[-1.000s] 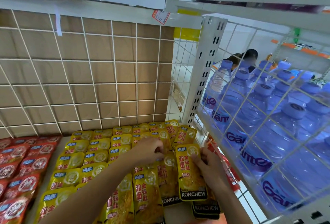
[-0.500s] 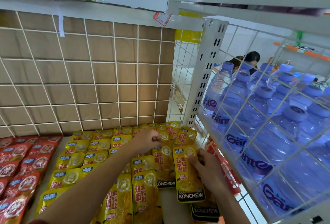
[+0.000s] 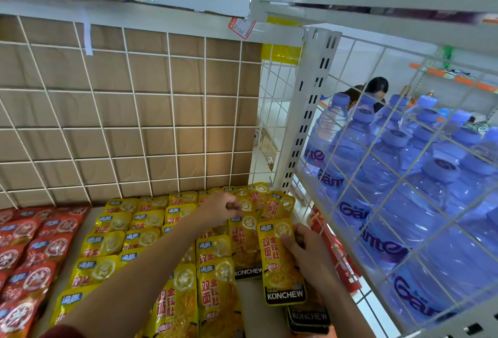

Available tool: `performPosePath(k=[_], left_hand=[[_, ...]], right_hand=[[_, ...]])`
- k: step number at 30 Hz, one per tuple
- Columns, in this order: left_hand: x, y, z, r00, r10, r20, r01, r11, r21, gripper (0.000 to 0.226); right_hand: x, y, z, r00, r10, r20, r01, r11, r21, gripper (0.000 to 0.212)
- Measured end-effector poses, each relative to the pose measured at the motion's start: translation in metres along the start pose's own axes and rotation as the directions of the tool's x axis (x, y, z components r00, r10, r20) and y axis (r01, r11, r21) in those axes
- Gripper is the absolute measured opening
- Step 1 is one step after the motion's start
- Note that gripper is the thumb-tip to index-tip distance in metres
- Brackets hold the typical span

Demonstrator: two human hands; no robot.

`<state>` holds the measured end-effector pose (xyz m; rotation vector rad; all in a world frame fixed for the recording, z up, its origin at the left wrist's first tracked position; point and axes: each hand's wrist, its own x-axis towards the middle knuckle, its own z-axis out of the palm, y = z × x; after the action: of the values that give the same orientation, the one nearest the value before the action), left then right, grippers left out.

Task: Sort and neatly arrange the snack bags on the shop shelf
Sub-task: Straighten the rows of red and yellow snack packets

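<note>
1. Far to the left of the fingers: red snack bags (image 3: 32, 251), flat in overlapping rows on the shelf (image 3: 254, 310). Not touched by any hand.
2. Just left of the left fingers: yellow snack bags (image 3: 107, 246), laid like roof tiles in several columns, from the grid back wall (image 3: 134, 111) toward the front. Mostly in good order there.
3. Left hand (image 3: 221, 209): stretched across the yellow rows to the back of the shelf, fingers curled tight at the top edge of a back-row bag. Impossible to tell whether pinching that bag or only pressing on it.
4. Between the two sets of fingers: one more column of yellow bags, less even, with a few tilted ones at the back corner.
5. Right hand (image 3: 307, 254): grips the KONCHEW bag (image 3: 280, 265), thumb on the printed front, other fingers behind. Bag lifted a little above the shelf, label facing up.
6. Under the right wrist: a small stack (image 3: 310, 319) of the same bags, near the front edge, waiting.
7. Right of the right fingers: white post (image 3: 310, 100) and water bottles (image 3: 377, 176) behind wire, outside the task.
8. Step in hand, as a judgement: building the last yellow column on the right side.
9. Next move, probably: lay the held bag flat beside the neighbouring column, top edge tucked under the bag behind, print straight; then take the next one from the stack.
</note>
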<state>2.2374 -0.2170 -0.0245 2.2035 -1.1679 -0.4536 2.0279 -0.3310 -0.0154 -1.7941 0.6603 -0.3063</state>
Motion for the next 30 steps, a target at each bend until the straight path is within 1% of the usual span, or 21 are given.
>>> performPosePath(k=[6, 9, 11, 13, 15, 17, 20, 22, 24, 26, 28, 30], left_hand=[[-0.001, 0.001, -0.002, 0.999, 0.005, -0.052, -0.006, 1.0, -0.005, 0.014], [-0.003, -0.001, -0.008, 0.992, -0.043, -0.116, 0.037, 0.998, -0.058, 0.021], [-0.004, -0.004, -0.012, 0.989, -0.072, -0.132, 0.061, 0.994, -0.09, 0.021], [-0.006, -0.006, -0.014, 0.989, -0.085, -0.121, 0.074, 0.993, -0.092, 0.021], [-0.008, -0.005, -0.014, 0.994, -0.074, -0.086, 0.07, 0.996, -0.047, 0.02], [-0.009, -0.004, -0.013, 0.998, -0.045, -0.04, 0.046, 0.999, 0.022, 0.021], [-0.01, 0.001, -0.01, 1.0, -0.006, -0.02, 0.007, 0.998, 0.054, 0.02], [-0.01, 0.002, -0.009, 1.0, 0.007, -0.026, -0.005, 0.998, 0.065, 0.02], [-0.01, 0.003, -0.009, 1.0, 0.005, -0.023, -0.003, 0.997, 0.074, 0.021], [-0.01, 0.003, -0.008, 1.0, -0.01, -0.016, 0.011, 0.997, 0.072, 0.021], [-0.009, 0.002, -0.008, 1.0, -0.014, -0.012, 0.015, 0.997, 0.071, 0.02], [-0.01, 0.003, -0.008, 1.0, -0.017, -0.009, 0.018, 0.997, 0.077, 0.02]], right_hand=[[0.001, 0.001, 0.0, 1.0, -0.015, -0.01, 0.015, 1.0, 0.002, 0.011], [0.001, 0.001, 0.0, 1.0, -0.015, -0.007, 0.016, 1.0, 0.011, 0.011], [0.0, 0.001, 0.0, 1.0, -0.013, -0.005, 0.013, 1.0, 0.015, 0.012], [-0.001, -0.001, 0.0, 1.0, -0.015, -0.004, 0.015, 1.0, 0.012, 0.012], [-0.001, -0.001, 0.001, 1.0, -0.018, -0.005, 0.018, 1.0, 0.005, 0.012], [-0.002, -0.002, 0.001, 1.0, -0.022, -0.006, 0.022, 1.0, -0.008, 0.012], [-0.002, -0.001, 0.0, 1.0, -0.018, -0.01, 0.017, 1.0, -0.019, 0.011], [-0.002, -0.001, 0.001, 0.999, -0.031, -0.008, 0.03, 0.998, -0.059, 0.013], [-0.002, -0.002, 0.003, 0.998, -0.064, 0.009, 0.065, 0.989, -0.135, 0.017], [-0.001, -0.007, 0.007, 0.996, -0.081, 0.041, 0.087, 0.978, -0.19, 0.013], [0.002, -0.013, 0.011, 0.99, -0.12, 0.072, 0.136, 0.943, -0.305, 0.013], [0.005, -0.018, 0.017, 0.983, -0.15, 0.102, 0.18, 0.89, -0.419, 0.022]])
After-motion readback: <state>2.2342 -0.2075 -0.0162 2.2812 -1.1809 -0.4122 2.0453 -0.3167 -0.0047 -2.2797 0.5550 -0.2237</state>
